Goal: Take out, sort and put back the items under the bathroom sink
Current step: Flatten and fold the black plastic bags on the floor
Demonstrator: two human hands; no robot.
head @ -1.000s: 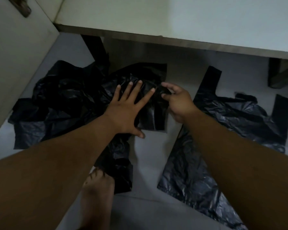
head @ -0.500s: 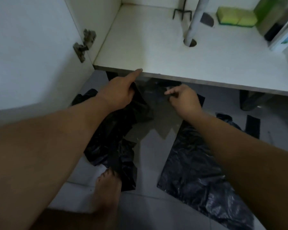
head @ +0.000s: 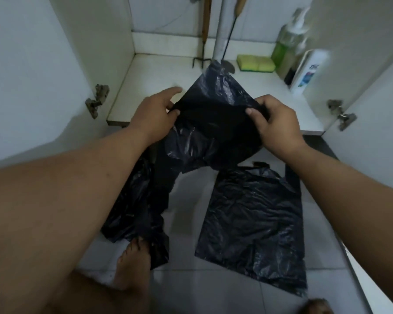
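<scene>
A black plastic bag (head: 213, 123) is held up in the air in front of the open cabinet, above the front edge of the cabinet shelf (head: 150, 87). It is pinched at its upper fold by both hands: the left hand (head: 154, 112) has thumb and fingers clamped on the left side, forefinger stretched out over it, and the right hand (head: 275, 123) has its fingers curled round the right side. The bag is judged very light, limp and thin, with a slick crinkled skin, so it should sag and slide unless taken by an edge or corner and kept taut between two grips. A flattened bag (head: 254, 225) lies on the floor tiles to the right, a crumpled heap of bags (head: 134, 205) to the left. At the back right corner of the shelf stand a sponge (head: 255, 62) and what seem to be pump bottles (head: 288, 48), blurred
</scene>
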